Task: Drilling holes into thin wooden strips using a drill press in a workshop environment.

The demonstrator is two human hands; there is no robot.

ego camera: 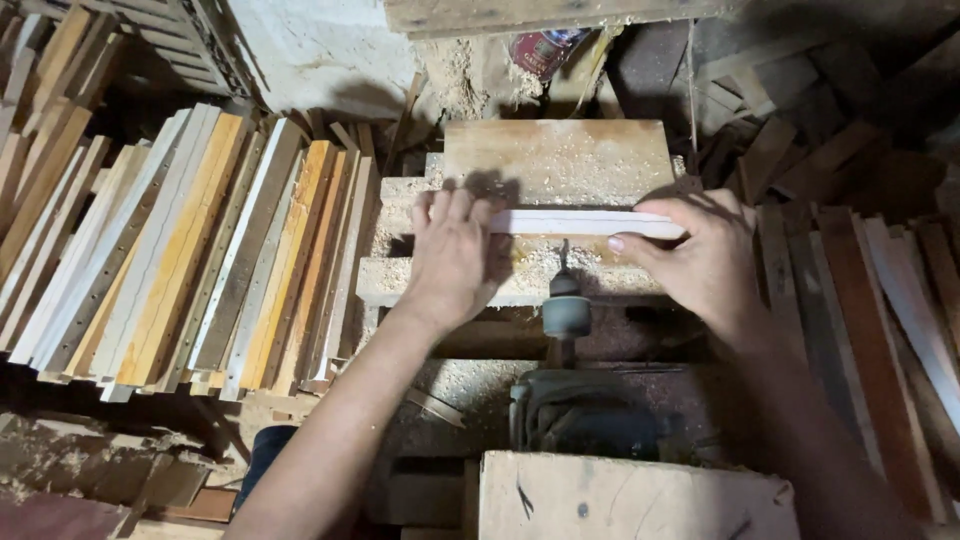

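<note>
Both hands, seemingly, on white slat (580, 223)

Free room and obstructions. The left hand (455, 255) and right hand (705, 260) are covering both ends of the pale strip (590, 223) at frame centre; only its middle is lying open. A drill chuck (566, 312) is pointing up just below that gap, blocking approach from the lower centre. Stacked wooden slats (190, 250) are crowding the left, darker boards (870, 300) the right. The sawdust-covered block (558, 160) above is offering bare surface.
</note>
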